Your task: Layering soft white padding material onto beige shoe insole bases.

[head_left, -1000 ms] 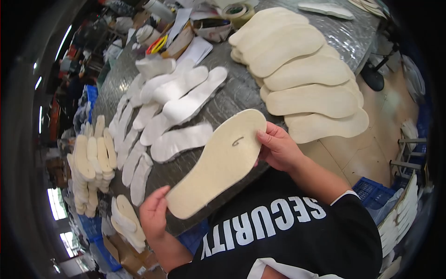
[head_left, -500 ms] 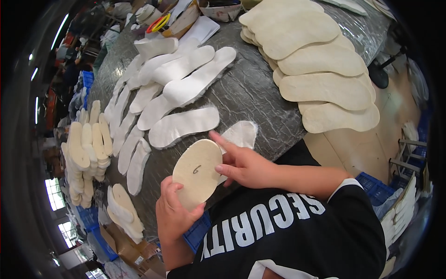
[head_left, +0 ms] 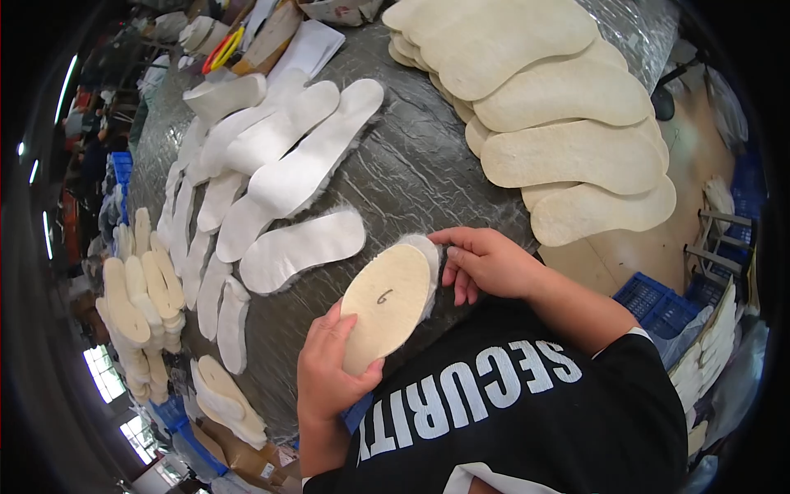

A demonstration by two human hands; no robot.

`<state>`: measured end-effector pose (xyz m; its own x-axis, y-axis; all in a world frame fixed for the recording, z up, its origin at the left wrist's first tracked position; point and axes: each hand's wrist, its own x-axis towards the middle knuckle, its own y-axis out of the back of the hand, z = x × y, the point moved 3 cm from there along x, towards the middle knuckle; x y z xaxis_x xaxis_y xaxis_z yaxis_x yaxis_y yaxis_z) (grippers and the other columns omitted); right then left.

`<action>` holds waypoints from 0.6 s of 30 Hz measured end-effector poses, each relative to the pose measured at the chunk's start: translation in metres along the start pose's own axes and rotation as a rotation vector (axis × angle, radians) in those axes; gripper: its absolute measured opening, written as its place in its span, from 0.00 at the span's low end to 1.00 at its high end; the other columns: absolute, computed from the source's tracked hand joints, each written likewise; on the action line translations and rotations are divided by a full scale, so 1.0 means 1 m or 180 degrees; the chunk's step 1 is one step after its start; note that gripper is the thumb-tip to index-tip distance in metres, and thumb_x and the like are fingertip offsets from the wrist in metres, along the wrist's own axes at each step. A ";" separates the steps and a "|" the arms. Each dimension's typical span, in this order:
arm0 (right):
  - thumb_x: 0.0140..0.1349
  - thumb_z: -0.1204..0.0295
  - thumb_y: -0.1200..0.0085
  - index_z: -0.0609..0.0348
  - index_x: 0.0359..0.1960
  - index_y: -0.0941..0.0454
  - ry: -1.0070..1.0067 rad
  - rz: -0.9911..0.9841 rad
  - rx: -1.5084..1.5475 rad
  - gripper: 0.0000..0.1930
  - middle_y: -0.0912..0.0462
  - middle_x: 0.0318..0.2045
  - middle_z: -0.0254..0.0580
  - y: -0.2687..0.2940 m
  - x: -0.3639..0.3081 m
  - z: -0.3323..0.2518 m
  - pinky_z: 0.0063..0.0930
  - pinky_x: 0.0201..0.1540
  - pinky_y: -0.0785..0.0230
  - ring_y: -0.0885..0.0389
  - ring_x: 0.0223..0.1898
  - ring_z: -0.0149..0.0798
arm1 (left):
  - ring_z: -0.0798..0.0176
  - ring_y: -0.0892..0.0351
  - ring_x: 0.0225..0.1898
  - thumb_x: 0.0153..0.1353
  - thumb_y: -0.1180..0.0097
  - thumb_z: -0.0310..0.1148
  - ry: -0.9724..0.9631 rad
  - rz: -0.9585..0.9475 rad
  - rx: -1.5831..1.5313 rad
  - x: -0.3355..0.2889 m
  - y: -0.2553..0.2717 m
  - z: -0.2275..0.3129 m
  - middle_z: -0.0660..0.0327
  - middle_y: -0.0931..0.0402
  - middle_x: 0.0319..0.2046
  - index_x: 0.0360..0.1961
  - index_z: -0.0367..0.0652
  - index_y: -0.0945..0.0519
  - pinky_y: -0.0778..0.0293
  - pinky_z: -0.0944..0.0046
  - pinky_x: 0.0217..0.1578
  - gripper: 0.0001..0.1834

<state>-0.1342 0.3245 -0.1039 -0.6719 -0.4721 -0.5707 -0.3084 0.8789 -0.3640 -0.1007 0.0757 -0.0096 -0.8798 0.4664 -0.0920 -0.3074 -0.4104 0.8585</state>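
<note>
The beige insole (head_left: pixel 387 306) pinched in the left hand (head_left: pixel 329 370) looked like matt, dense felt or pressed fibreboard, its face finely grained, and a fuzzy white fleece layer (head_left: pixel 424 259) showed along its far edge under the fingers of the right hand (head_left: pixel 485 263). The white insole pieces (head_left: pixel 300 247) spread across the table were soft, napped cloth with fraying, hairy rims. The stacked beige insoles (head_left: pixel 568 148) were matt and slightly rough. The tabletop (head_left: pixel 420 165) wore a crinkled, glossy grey plastic wrap.
</note>
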 end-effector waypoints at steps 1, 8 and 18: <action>0.73 0.74 0.65 0.64 0.65 0.36 -0.0025 -0.0049 0.0001 0.20 0.22 0.31 0.42 0.000 0.000 -0.001 0.23 0.25 0.25 0.18 0.25 0.32 | 0.40 0.22 0.47 0.34 0.30 0.31 -0.0049 -0.0059 0.0005 0.003 -0.002 0.000 0.41 0.26 0.53 0.48 0.33 0.24 0.24 0.51 0.48 0.34; 0.72 0.74 0.63 0.66 0.64 0.36 -0.0024 -0.0156 0.0104 0.20 0.22 0.30 0.42 0.000 -0.001 -0.002 0.25 0.26 0.24 0.18 0.24 0.33 | 0.38 0.23 0.46 0.34 0.30 0.32 -0.0202 -0.0196 0.0056 0.012 -0.005 -0.001 0.39 0.26 0.54 0.49 0.32 0.26 0.24 0.48 0.47 0.36; 0.71 0.75 0.63 0.67 0.64 0.36 -0.0005 -0.0203 0.0070 0.21 0.22 0.29 0.42 0.002 -0.002 -0.005 0.26 0.27 0.24 0.18 0.24 0.33 | 0.37 0.23 0.46 0.34 0.30 0.32 -0.0166 -0.0303 0.0066 0.017 -0.006 -0.001 0.38 0.27 0.53 0.50 0.32 0.26 0.24 0.48 0.46 0.36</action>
<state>-0.1364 0.3277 -0.0998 -0.6503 -0.5272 -0.5470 -0.3356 0.8453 -0.4157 -0.1146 0.0854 -0.0170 -0.8267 0.5429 -0.1477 -0.3806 -0.3463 0.8575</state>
